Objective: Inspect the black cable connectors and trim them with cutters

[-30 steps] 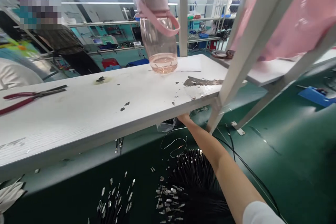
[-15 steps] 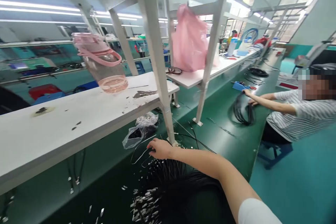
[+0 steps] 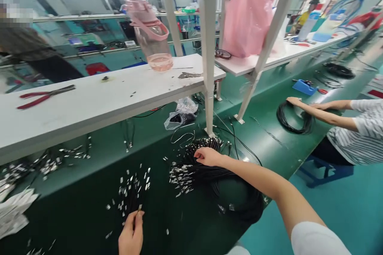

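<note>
At the lower left, my left hand [image 3: 131, 232] is closed, thumb and finger pinching a small metal connector [image 3: 140, 207]. Just beyond it lies a group of short black cables with silver connectors [image 3: 131, 191]. My right hand [image 3: 208, 156] rests at a thick bundle of black cables [image 3: 221, 173], its fingers curled together among the cable ends; what they grip is hidden. Silver connector ends [image 3: 181, 177] fan out at the left of this bundle, and its coiled lengths bend round toward the bench edge.
A white shelf [image 3: 119, 95] overhangs the green bench, carrying red-handled pliers [image 3: 44, 96] and a pink-lidded bottle [image 3: 152, 40]. A metal post [image 3: 208, 55] stands behind the bundle. Right of me, a co-worker's hands [image 3: 295, 101] hold a black cable coil [image 3: 295, 129].
My left hand has come into view with the connector. My right hand has left the thin pale wire and moved onto the cable bundle. The view has swung left.
</note>
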`<state>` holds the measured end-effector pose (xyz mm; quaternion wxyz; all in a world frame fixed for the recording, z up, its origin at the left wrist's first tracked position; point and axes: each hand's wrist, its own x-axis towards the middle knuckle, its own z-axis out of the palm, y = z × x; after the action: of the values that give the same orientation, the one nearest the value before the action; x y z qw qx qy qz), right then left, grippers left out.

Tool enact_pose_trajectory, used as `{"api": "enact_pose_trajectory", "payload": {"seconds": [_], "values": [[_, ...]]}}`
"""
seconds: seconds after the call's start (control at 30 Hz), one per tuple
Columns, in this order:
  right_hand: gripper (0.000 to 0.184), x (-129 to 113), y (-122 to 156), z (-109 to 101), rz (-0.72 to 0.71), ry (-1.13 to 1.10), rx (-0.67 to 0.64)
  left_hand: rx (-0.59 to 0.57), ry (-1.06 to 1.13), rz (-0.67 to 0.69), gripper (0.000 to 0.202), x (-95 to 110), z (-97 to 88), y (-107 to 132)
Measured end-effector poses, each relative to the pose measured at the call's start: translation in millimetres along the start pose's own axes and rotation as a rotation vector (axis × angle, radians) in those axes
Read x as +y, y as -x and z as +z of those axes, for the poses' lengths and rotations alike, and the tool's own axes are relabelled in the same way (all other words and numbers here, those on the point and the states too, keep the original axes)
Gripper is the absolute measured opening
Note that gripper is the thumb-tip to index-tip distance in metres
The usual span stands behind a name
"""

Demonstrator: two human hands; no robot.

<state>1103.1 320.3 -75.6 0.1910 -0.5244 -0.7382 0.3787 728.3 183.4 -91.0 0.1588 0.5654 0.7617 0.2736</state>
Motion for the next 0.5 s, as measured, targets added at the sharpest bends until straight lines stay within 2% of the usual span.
{"api": "enact_pose_trajectory", "payload": {"seconds": [0.1,0.17,0.27,0.37,0.43,0.5], "values": [[0.024,-10,5,24,0.007,-0.063,-0.051,-0.159,0.239,-0.125,0.067,-1,-17.4,20],[0.022,-30,9,41,-0.006,-0.103,-0.078,-0.189,0.343,-0.168,0.068,6,-31.2,38],[0.024,-78,22,74,-0.067,-0.158,-0.149,-0.224,0.440,-0.164,0.057,18,-54.1,67],[0.033,-131,43,116,-0.158,-0.216,-0.265,-0.274,0.460,-0.132,0.044,24,-71.3,89],[0.035,-154,59,148,-0.138,-0.405,-0.390,-0.299,0.446,-0.106,0.036,23,-77.6,99],[0.037,-164,73,180,-0.130,-0.470,-0.466,-0.303,0.424,-0.119,0.028,19,-81.0,108]]}}
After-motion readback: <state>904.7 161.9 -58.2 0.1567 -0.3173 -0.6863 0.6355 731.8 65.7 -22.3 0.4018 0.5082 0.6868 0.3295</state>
